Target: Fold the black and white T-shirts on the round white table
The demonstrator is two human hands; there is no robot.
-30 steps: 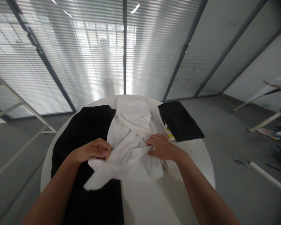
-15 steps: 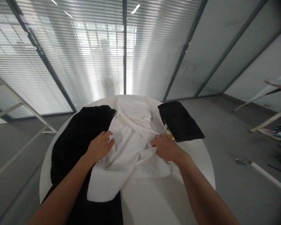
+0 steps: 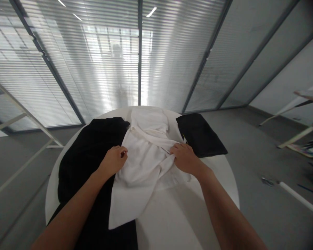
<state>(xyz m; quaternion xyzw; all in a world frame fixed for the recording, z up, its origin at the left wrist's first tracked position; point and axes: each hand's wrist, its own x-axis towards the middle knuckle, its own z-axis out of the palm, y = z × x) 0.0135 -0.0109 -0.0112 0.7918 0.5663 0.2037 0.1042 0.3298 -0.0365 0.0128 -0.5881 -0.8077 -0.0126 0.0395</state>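
A rumpled white garment (image 3: 143, 166), perhaps a shirt, lies across the middle of a round white table (image 3: 172, 222). My left hand (image 3: 114, 160) is closed in a pinch at its left edge, thumb against the fingers. On the other side my right hand (image 3: 185, 157) grips the cloth, fingers curled over a gathered fold. A diagonal band of fabric runs between the two hands. One loose flap hangs toward me over black cloth. Left of the garment lies a bunched black garment (image 3: 86, 152), partly under my left forearm.
A folded black item (image 3: 202, 133) lies at the table's right edge, close to my right hand. A pale metal frame (image 3: 28, 118) stands at left. Scissors (image 3: 267, 181) and a white pole (image 3: 299, 198) are on the floor at right. Glass panels with blinds rise behind the table.
My right hand has moved slightly up with the cloth, pulling the fold tighter. The garment's near flap has shifted right and narrowed. My left hand has barely moved, its fingers closing more.
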